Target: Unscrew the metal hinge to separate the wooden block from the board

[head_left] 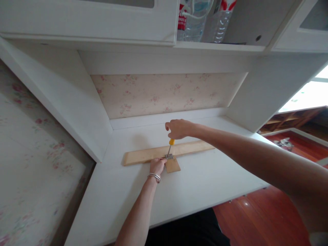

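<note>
My right hand (179, 128) is closed around the yellow handle of a screwdriver (172, 141), whose shaft slants down to a small metal hinge (169, 156). The hinge lies where a long wooden board (143, 155) meets a short wooden piece (173, 166). My left hand (157, 165), with a silver bracelet at its wrist, has its fingers pressed together at the hinge's left side, by the screwdriver's tip. Whatever those fingertips pinch is too small to make out. The screw under the tip is hidden.
The boards lie on a white desktop (205, 181) between white side panels (271, 82). Overhead, a white cabinet (89, 25) has an open shelf holding plastic bottles (196, 25). Flowered wallpaper (164, 94) covers the back wall. Reddish wooden flooring (251, 215) shows at lower right.
</note>
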Demonstrator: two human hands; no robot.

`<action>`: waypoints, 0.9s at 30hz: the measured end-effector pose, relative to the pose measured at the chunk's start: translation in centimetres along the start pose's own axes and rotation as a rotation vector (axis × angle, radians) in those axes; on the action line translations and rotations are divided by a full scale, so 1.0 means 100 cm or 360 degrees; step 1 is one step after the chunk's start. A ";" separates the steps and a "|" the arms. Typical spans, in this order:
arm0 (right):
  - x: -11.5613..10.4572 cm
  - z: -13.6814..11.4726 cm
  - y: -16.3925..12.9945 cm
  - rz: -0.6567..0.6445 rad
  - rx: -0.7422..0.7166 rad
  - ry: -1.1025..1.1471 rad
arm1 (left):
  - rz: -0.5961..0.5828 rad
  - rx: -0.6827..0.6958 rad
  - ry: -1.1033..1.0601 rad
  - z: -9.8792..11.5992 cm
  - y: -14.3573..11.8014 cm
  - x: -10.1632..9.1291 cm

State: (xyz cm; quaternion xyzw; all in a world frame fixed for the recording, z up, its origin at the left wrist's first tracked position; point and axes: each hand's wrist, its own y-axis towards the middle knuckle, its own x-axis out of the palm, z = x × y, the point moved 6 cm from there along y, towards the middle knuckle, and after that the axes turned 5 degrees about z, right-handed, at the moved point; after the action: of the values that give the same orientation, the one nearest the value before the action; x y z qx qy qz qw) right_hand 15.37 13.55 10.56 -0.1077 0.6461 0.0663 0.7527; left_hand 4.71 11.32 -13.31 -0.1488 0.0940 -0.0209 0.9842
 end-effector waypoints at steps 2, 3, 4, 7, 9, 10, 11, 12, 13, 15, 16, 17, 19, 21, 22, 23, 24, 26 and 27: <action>-0.001 -0.001 0.000 0.0018 -0.0020 0.0016 | 0.0002 -0.0007 0.0008 0.000 0.000 0.000; -0.001 0.000 0.000 0.0030 -0.0003 0.0016 | 0.0002 -0.0010 0.0012 -0.001 0.001 0.000; -0.001 0.001 0.000 0.0040 0.0027 0.0007 | 0.0003 -0.0013 0.0016 -0.001 0.001 0.000; 0.000 0.005 0.002 0.0030 0.0099 -0.0044 | 0.0006 -0.0015 0.0024 -0.001 0.001 0.000; 0.001 0.004 0.002 0.0003 0.0058 -0.0049 | 0.0004 -0.0012 0.0026 -0.001 0.001 0.000; 0.002 0.003 0.002 -0.0011 0.0018 -0.0038 | 0.0002 -0.0010 0.0026 -0.001 0.002 -0.001; 0.002 0.002 0.001 -0.0016 -0.0022 -0.0022 | 0.0001 -0.0009 0.0026 -0.001 0.002 -0.001; 0.002 0.001 0.001 -0.0007 -0.0054 -0.0006 | -0.0001 -0.0008 0.0027 -0.002 0.002 -0.001; 0.001 0.001 0.000 0.0014 -0.0065 0.0009 | -0.0001 -0.0007 0.0028 -0.002 0.003 0.000; 0.000 0.004 0.001 0.0063 -0.0013 0.0022 | -0.0003 -0.0005 0.0032 -0.004 0.004 0.000; 0.000 0.007 0.001 0.0068 0.0029 0.0018 | -0.0004 -0.0004 0.0035 -0.004 0.005 0.000; 0.001 0.009 0.002 0.0051 0.0064 0.0012 | -0.0003 -0.0002 0.0039 -0.005 0.005 0.001; 0.005 0.011 0.004 -0.0031 0.0072 0.0009 | -0.0002 0.0000 0.0046 -0.005 0.006 0.001; 0.006 0.010 0.004 -0.0093 0.0012 0.0028 | 0.0000 0.0001 0.0048 -0.005 0.005 0.001; 0.006 0.009 0.004 -0.0078 -0.0028 0.0042 | -0.0001 0.0002 0.0047 -0.005 0.005 0.001; 0.004 0.008 0.004 -0.0041 -0.0060 0.0056 | -0.0003 0.0003 0.0046 -0.004 0.005 0.001; 0.002 0.007 0.004 0.0003 -0.0074 0.0070 | -0.0006 0.0003 0.0045 -0.004 0.005 0.001; 0.000 0.008 0.004 0.0046 -0.0020 0.0077 | -0.0012 0.0004 0.0042 -0.003 0.004 0.001; 0.001 0.009 0.005 0.0029 0.0027 0.0066 | -0.0015 0.0004 0.0041 -0.003 0.004 0.000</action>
State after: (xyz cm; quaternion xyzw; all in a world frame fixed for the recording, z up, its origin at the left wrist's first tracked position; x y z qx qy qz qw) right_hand 16.17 14.22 10.56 -0.0967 0.6632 0.0653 0.7393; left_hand 4.70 11.63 -13.75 -0.1479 0.1059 -0.0275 0.9829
